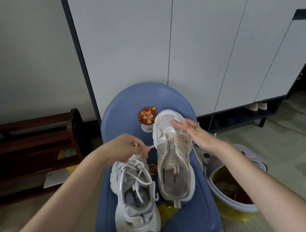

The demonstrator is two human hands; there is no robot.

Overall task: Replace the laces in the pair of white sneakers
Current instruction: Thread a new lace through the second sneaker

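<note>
From the head view, two white sneakers lie side by side on a blue chair (121, 107), toes pointing toward 12 o'clock. The left sneaker (135, 200) sits nearer the camera, at about 6 o'clock of the seat, its heel hanging over the front edge. Its white lace (137, 176) is loose — slack loops sprawl over the tongue and one end curls down at the shoe's 3 o'clock side. The left hand (127, 147) hovers over this shoe's toe, fingers (142, 151) curled and pinching a lace end that pokes out toward 3 o'clock.

The right sneaker (174, 162) lies farther up the seat, just beside the other, with its lace threaded loosely through the eyelets. The right hand (193, 132) rests on its toe and upper, fingers straight and flat against the mesh, gripping nothing.

A round squirrel sticker (147, 115) is on the chair back at the right sneaker's 10 o'clock. A yellow wrapper (168, 211) lies on the seat between the heels. On the floor at the chair's 3 o'clock stands a pale bin (257, 159) with a yellow liner — rubbish inside. A dark wooden rack (29, 147) stands at 9 o'clock, and grey-white cabinet doors (178, 37) fill the background.
</note>
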